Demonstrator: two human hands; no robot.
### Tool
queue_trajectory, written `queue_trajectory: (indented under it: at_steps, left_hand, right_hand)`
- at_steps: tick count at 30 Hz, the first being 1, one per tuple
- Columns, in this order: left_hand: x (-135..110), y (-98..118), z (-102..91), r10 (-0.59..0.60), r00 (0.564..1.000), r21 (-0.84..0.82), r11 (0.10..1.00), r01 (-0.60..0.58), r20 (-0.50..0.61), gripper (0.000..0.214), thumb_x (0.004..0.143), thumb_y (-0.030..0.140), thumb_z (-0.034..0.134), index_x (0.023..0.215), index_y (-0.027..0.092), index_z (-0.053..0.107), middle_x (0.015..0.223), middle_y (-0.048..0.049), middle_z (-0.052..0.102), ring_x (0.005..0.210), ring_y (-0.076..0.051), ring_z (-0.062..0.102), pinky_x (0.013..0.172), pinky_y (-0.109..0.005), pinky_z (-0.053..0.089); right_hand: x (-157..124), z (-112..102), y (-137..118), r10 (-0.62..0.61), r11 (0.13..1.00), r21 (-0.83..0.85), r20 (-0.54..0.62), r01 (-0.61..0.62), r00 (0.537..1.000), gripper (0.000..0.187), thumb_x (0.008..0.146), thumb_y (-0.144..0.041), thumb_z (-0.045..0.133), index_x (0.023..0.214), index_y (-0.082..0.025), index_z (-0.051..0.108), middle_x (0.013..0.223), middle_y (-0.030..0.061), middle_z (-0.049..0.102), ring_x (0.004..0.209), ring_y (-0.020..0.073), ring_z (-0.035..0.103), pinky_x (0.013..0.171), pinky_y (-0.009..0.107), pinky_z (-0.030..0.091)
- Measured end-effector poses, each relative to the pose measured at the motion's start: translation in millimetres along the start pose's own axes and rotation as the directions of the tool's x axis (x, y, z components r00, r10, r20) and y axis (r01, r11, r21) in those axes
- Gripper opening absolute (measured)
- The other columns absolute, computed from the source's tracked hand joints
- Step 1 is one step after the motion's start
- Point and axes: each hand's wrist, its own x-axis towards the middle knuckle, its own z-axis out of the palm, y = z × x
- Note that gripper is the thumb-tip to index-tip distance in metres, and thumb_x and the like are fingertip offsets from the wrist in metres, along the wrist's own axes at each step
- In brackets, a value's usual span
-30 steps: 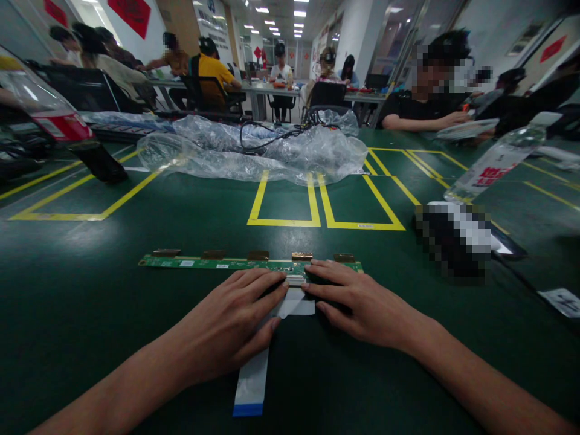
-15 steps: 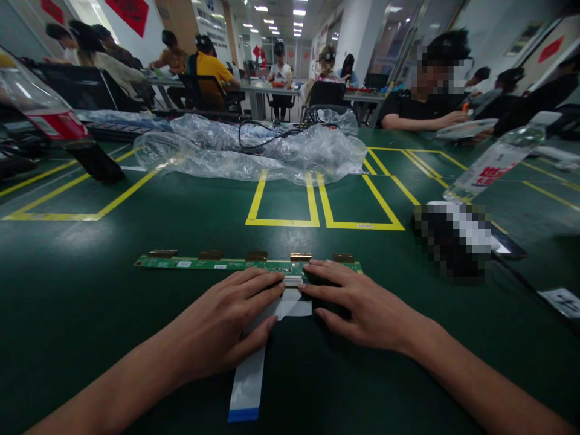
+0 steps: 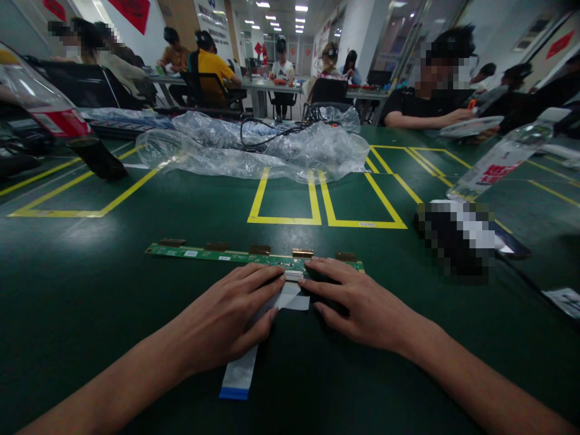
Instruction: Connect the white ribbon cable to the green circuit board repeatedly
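Note:
A long narrow green circuit board (image 3: 203,254) lies flat on the dark green table (image 3: 90,302). A white flat ribbon cable (image 3: 240,371) with a blue end runs from the board's connector toward me. My left hand (image 3: 226,317) lies flat on the cable, its fingertips at the connector. My right hand (image 3: 357,302) rests flat beside it, fingers stretched to the same connector on the board's edge. Both hands press down with fingers extended and grip nothing.
Crumpled clear plastic wrap (image 3: 272,151) with a black cable lies beyond yellow floor-tape rectangles (image 3: 283,199). A water bottle (image 3: 502,157) lies at the right, a red-labelled bottle (image 3: 49,115) at the left. A person in black (image 3: 426,103) sits across; other people work at far tables.
The ribbon cable's blue end has shifted up and slightly left, toward the board. Both hands stay at the connector, moved a little forward.

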Motion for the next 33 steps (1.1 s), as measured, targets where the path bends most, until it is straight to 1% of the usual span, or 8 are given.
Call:
queue_trajectory:
  at_steps: [5, 10, 14, 20, 23, 26, 30, 33]
  left_hand:
    - [0, 0, 0.9, -0.036, 0.998, -0.040, 0.999, 0.035, -0.046, 0.045, 0.098, 0.029, 0.049, 0.142, 0.019, 0.054, 0.147, -0.0085, 0.054, 0.134, -0.027, 0.051, 0.111, -0.048, 0.049]
    - [2, 0, -2.2, -0.009, 1.000, -0.035, 0.999, 0.009, -0.013, 0.046, 0.098, 0.031, 0.050, 0.143, 0.020, 0.053, 0.147, -0.0084, 0.054, 0.132, -0.027, 0.052, 0.109, -0.047, 0.051]
    - [3, -2, -2.4, -0.003, 1.000, -0.018, 1.000, 0.003, -0.005, 0.045, 0.099, 0.030, 0.049, 0.142, 0.019, 0.053, 0.146, -0.0090, 0.055, 0.132, -0.027, 0.052, 0.108, -0.048, 0.052]
    - [9, -4, 5.0, 0.002, 0.996, -0.017, 1.000, -0.003, -0.086, 0.040, 0.099, 0.022, 0.046, 0.138, 0.018, 0.057, 0.136, -0.0092, 0.063, 0.123, -0.024, 0.058, 0.104, -0.047, 0.053]
    - [13, -1, 7.6, -0.028, 0.995, 0.020, 0.999, 0.030, -0.092, 0.043, 0.100, 0.025, 0.045, 0.141, 0.016, 0.053, 0.143, -0.0109, 0.057, 0.122, -0.026, 0.056, 0.103, -0.050, 0.052]
    - [15, 3, 8.3, -0.093, 0.994, 0.052, 0.994, 0.095, -0.051, 0.046, 0.100, 0.030, 0.045, 0.143, 0.014, 0.051, 0.149, -0.0112, 0.051, 0.118, -0.028, 0.054, 0.101, -0.053, 0.051]
    - [14, 1, 8.8, -0.137, 0.990, 0.088, 0.986, 0.140, -0.043, 0.046, 0.101, 0.034, 0.042, 0.140, 0.014, 0.055, 0.145, -0.0103, 0.056, 0.112, -0.029, 0.055, 0.095, -0.053, 0.053]
    - [5, -13, 8.4, -0.186, 0.981, 0.111, 0.975, 0.192, -0.063, 0.046, 0.101, 0.037, 0.042, 0.138, 0.016, 0.058, 0.142, -0.0089, 0.059, 0.117, -0.030, 0.055, 0.099, -0.053, 0.051]
  right_hand:
    - [1, 5, -1, 0.006, 1.000, -0.002, -0.052, -0.006, 0.999, 0.047, 0.097, -0.027, 0.055, 0.144, -0.027, 0.055, 0.157, 0.0093, 0.045, 0.144, 0.0287, 0.040, 0.117, 0.054, 0.035]
    - [2, 8, -2, 0.017, 1.000, -0.022, -0.085, -0.019, 0.996, 0.044, 0.097, -0.023, 0.053, 0.141, -0.027, 0.059, 0.155, 0.0095, 0.047, 0.143, 0.0279, 0.042, 0.117, 0.054, 0.036]
    - [2, 6, -1, 0.005, 1.000, -0.026, -0.063, -0.007, 0.998, 0.045, 0.098, -0.023, 0.051, 0.142, -0.027, 0.057, 0.156, 0.0095, 0.046, 0.144, 0.0280, 0.041, 0.117, 0.054, 0.036]
    - [3, 4, 2, -0.044, 0.999, -0.021, -0.077, 0.043, 0.996, 0.046, 0.098, -0.023, 0.052, 0.144, -0.023, 0.054, 0.153, 0.0120, 0.049, 0.142, 0.0278, 0.043, 0.117, 0.053, 0.036]
    - [3, 3, 1, -0.063, 0.998, -0.007, -0.083, 0.063, 0.995, 0.050, 0.097, -0.024, 0.052, 0.146, -0.021, 0.050, 0.151, 0.0120, 0.051, 0.143, 0.0272, 0.042, 0.119, 0.051, 0.034]
    - [4, 3, -1, -0.087, 0.996, 0.016, -0.076, 0.089, 0.993, 0.051, 0.097, -0.024, 0.053, 0.147, -0.021, 0.049, 0.153, 0.0116, 0.048, 0.144, 0.0260, 0.040, 0.119, 0.049, 0.033]
    - [3, 2, -3, -0.140, 0.989, 0.031, -0.118, 0.145, 0.983, 0.048, 0.097, -0.022, 0.052, 0.145, -0.020, 0.050, 0.153, 0.0122, 0.048, 0.143, 0.0247, 0.041, 0.118, 0.048, 0.036]
    - [1, 2, -1, -0.150, 0.988, 0.012, -0.196, 0.155, 0.969, 0.043, 0.097, -0.019, 0.052, 0.140, -0.017, 0.055, 0.148, 0.0145, 0.053, 0.141, 0.0263, 0.043, 0.115, 0.051, 0.040]
